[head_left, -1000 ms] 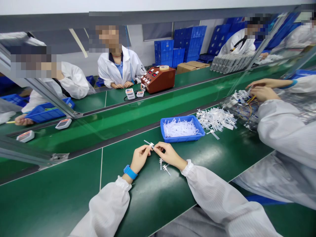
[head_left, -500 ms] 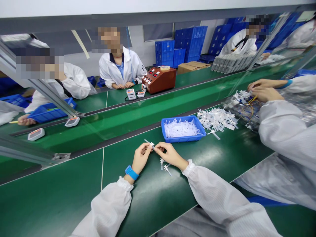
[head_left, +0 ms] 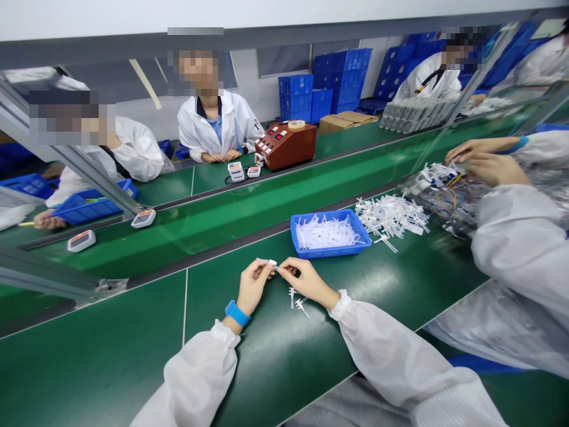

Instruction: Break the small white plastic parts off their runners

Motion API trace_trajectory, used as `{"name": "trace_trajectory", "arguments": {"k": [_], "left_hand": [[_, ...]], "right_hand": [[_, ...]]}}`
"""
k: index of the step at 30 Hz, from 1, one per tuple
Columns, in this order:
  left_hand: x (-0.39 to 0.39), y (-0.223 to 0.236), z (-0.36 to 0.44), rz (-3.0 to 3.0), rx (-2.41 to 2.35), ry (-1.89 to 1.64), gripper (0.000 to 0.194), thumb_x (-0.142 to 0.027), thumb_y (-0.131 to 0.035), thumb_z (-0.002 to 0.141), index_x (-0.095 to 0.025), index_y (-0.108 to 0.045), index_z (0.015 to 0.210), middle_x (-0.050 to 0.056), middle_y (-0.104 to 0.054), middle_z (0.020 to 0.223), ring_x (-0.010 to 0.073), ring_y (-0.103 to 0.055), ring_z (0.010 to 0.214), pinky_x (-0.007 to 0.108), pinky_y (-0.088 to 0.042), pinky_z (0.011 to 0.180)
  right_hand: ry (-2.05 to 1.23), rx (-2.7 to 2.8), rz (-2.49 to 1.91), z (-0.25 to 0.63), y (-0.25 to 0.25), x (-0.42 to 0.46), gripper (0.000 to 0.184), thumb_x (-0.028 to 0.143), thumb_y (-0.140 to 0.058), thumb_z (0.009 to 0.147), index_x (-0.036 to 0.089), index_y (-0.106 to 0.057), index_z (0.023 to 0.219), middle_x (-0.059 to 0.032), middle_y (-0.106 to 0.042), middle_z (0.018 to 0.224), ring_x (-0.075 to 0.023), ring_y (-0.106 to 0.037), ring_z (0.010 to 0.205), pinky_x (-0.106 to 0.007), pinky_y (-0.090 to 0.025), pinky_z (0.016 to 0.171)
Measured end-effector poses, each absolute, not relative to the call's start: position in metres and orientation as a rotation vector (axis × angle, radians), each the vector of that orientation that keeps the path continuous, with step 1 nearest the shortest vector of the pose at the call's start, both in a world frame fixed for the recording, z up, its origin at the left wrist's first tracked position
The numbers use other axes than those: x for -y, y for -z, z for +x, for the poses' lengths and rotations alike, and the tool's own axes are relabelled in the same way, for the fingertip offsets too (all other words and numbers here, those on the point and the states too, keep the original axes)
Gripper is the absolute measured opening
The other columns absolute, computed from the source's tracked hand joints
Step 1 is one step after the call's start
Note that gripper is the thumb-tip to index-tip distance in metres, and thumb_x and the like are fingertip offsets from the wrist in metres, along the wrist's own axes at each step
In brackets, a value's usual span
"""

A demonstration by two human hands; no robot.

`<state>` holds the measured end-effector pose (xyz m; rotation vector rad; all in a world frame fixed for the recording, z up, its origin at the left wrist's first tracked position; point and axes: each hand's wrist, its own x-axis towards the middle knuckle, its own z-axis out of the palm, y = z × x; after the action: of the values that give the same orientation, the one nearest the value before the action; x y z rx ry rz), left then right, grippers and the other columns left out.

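Pinched in the fingertips of my left hand (head_left: 255, 283) is a small white plastic fitting (head_left: 272, 263). My right hand (head_left: 306, 277) has its thumb and forefinger closed on the fitting's right end, where a thin clear tube seems to join it; the fingers hide most of this. Just below my right hand, two white fittings with short tubes (head_left: 302, 307) lie on the green table (head_left: 249, 367). Beyond my hands stands a blue tray (head_left: 331, 252) filled with short, clear-white tubes (head_left: 326, 230). A heap of white fittings (head_left: 391, 214) lies to its right.
At the right, a co-worker's hands (head_left: 493, 163) are over wires and clear bags (head_left: 448, 201). Small white devices (head_left: 82, 241) ride on the green conveyor (head_left: 213, 216) behind the table. A brown control box (head_left: 287, 145) stands across from me; metal posts (head_left: 95, 169) rise at the left.
The fitting between my fingers has turned, and its tube no longer sticks out to the upper left. Two white devices on the conveyor have shifted right. The co-worker's hands at the right have moved.
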<state>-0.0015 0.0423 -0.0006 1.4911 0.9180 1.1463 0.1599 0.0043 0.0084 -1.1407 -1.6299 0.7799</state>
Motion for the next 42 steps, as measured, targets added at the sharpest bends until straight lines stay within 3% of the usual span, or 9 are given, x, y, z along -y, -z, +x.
{"name": "trace_trajectory", "arguments": {"k": [42], "left_hand": [[-0.0433,0.0010,-0.0005,1.471,-0.918,-1.054,0.023,-0.038,-0.064,0.079,-0.016,-0.063,0.083,-0.001,-0.062,0.068,0.0113,-0.059,0.064,0.023,-0.049,0.064]], "right_hand": [[-0.740,1.764,-1.102,0.1657,-0.0095,-0.0055,0.020,0.023,-0.052,0.088,0.015,-0.062,0.073,0.0000,-0.057,0.070,-0.0098,-0.048,0.061,-0.022,-0.036,0.057]]}}
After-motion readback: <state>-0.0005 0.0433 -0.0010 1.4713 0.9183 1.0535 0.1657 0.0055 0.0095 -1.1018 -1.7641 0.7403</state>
